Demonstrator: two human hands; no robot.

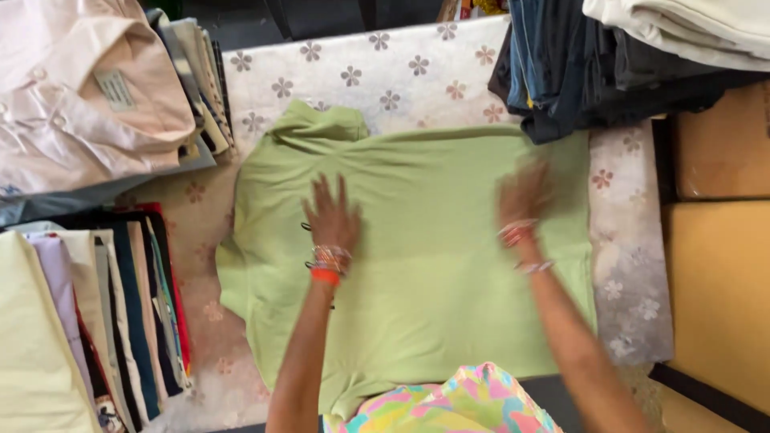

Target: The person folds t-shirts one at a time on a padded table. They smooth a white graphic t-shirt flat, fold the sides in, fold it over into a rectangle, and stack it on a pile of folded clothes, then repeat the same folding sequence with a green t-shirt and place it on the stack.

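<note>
Left hand: the left hand (332, 215) lies flat, palm down, fingers spread, pressed on the green shirt (425, 265); it grasps nothing, the palm is released onto the cloth.
Left wrist: a stack of beaded bracelets (330, 258) with an orange band nearest the forearm sits just behind the hand.
Right hand: the right hand (525, 192) is blurred; it sits over the shirt's right part, apparently flat on the cloth, but whether the fingers are loose or pinch fabric cannot be told.
Right wrist: thin bangles (520, 232) just behind the hand, a further one a little down the forearm.
Green shirt: spread flat under both hands, collar (317, 124) beyond the left fingertips, hem toward the person's body; dark buttons show just to the left of the left hand.
Surface: a pale cloth with flower print (377, 72) lies under the shirt, showing beyond the fingertips and past the right hand's outer side.
Left of the left hand: a row of folded garments (120, 313) stood on edge in cream, dark blue, red and lilac, well apart from the hand.
Beyond and left of the left hand: a folded pale pink shirt (72, 96) on top of another pile.
Beyond the right hand: a stack of dark folded clothes (577, 72), with light folded pieces (690, 28) on top, its edge near the green shirt's far right corner.
Right of the right hand: brown cardboard boxes (722, 265), well apart.
Near the forearms: the person's multicoloured patterned garment (457, 405), between the two arms.
</note>
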